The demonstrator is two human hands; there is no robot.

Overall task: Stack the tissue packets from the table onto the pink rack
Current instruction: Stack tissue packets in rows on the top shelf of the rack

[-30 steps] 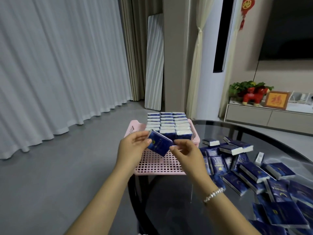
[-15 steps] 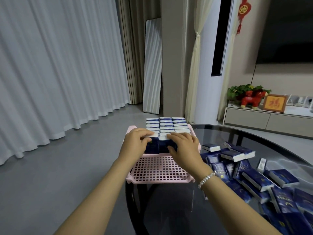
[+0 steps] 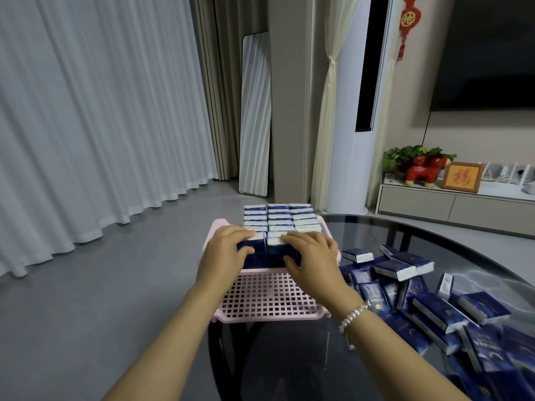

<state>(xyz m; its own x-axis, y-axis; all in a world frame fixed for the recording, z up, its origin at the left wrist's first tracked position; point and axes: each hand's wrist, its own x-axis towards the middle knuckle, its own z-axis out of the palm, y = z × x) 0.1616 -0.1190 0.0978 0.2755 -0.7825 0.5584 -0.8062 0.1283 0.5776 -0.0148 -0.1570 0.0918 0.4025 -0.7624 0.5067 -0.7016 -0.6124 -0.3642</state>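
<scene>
The loose packets on your right are dark blue with pale lettering; it is too blurred to read, though one by your right wrist carries a small round yellow mark. The framed picture on the far cabinet shows one red character on gold, and a red hanging ornament on the wall bears a gold character. Neither is sharp enough to read with certainty.

Your left hand reaches forward with the palm down. Its fingers lie over the white top edge of the front left packet and its thumb presses the blue face, so it grips that packet. Your right hand, with a bead bracelet at the wrist, is posed the same way: its fingers curl over the top of the next packet and its thumb sits on the front. The two held packets stand upright, side by side and touching, at the front of the rows already standing in the pink rack.

The rack sits at the left edge of the dark glass tabletop. Its near half shows bare grid. The loose packets lie scattered on the tabletop just right of the rack, some flat and some overlapping.
</scene>
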